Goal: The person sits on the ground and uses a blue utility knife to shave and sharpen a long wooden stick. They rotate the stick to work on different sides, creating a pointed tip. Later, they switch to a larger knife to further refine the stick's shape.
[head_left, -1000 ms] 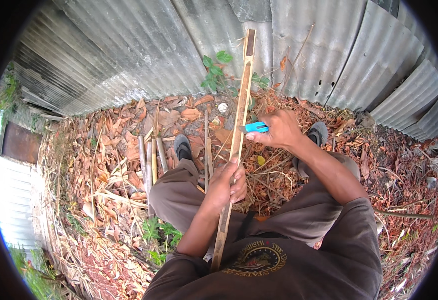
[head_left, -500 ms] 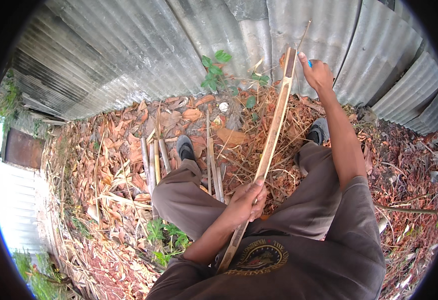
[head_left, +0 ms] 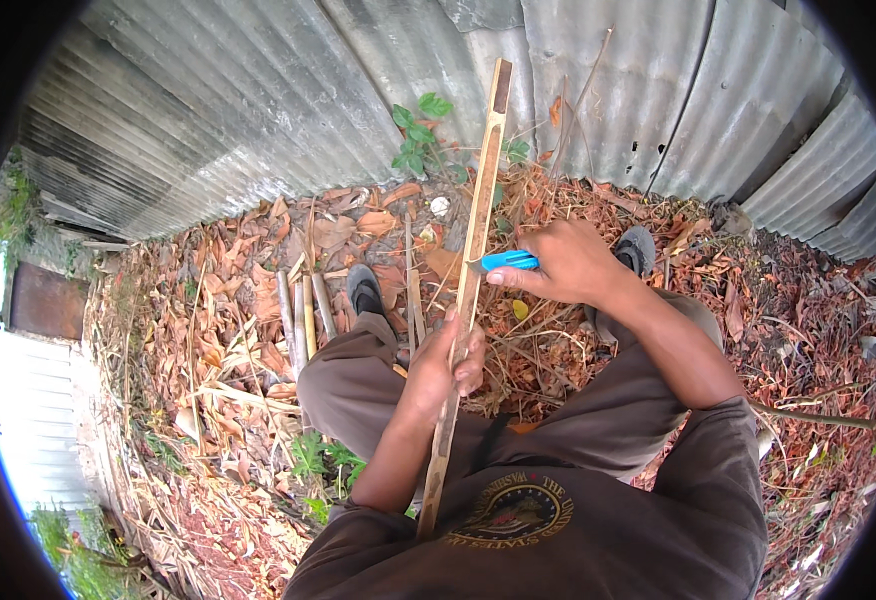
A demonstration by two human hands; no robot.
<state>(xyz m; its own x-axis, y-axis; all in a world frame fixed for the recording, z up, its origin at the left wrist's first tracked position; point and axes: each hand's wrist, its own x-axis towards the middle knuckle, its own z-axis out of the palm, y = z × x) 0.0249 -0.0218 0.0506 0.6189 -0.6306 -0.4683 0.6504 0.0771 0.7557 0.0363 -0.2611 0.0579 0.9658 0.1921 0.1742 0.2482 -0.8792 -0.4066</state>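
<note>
A long split length of bamboo (head_left: 482, 190), its hollow inner side and a node showing, slants from my body up toward the metal fence. My left hand (head_left: 445, 365) is wrapped round it below its middle. Its lower end rests against my shirt. In my right hand (head_left: 568, 262) is a blue-handled knife (head_left: 510, 261), gripped with the thumb along the handle. The knife's small blade end meets the bamboo's right edge, above my left hand. Most of the blade is too small to make out.
Several bamboo poles (head_left: 310, 315) lie on the leaves left of my knee, and thin strips (head_left: 414, 285) lie between my feet. A corrugated metal fence (head_left: 598, 90) stands ahead. Dry leaves and shavings (head_left: 228, 290) cover the ground. A small green plant (head_left: 416, 135) grows by the fence.
My right hand with the knife has come back from the bamboo's far end to near its middle. My left hand has moved up and the bamboo's top has swung left.
</note>
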